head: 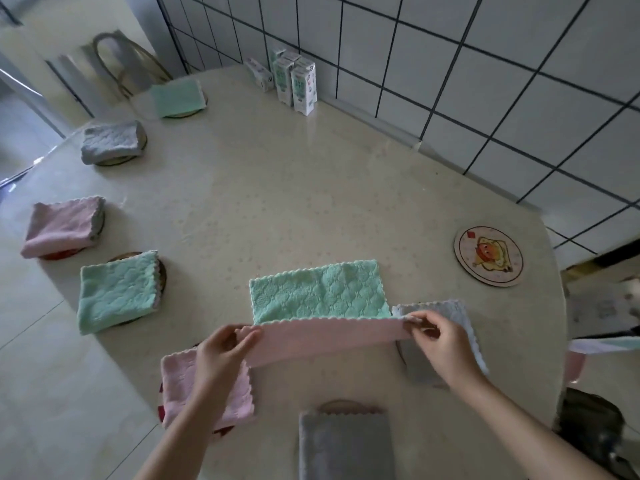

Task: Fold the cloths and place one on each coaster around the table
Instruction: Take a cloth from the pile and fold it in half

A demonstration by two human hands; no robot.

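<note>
The pale beige stone-look table (311, 188) fills most of what we see, set against a white tiled wall (485, 81). Near its front edge lies the quilted green cloth with a pink underside (318, 294). It is half folded, its near edge lifted and turned over so that a pink band shows.

Around the rim we count seven folded cloths already resting on coasters:
- the far green folded cloth (178, 97)
- the far grey folded cloth (112, 142)
- the left pink folded cloth (62, 225)
- the near green folded cloth (117, 291)
- the near pink folded cloth (176, 386), partly under our left forearm
- the near grey folded cloth (346, 445)
- the pale white folded cloth (457, 308), behind our right hand

Our left hand (225, 344) pinches the left corner of the lifted edge, and our right hand (433, 336) pinches the right corner.

One round printed coaster (488, 256) at the right is bare. We judge the task nearly done: what is left is to complete this fold and set the cloth there. Small white cartons (298, 84) stand by the wall.
</note>
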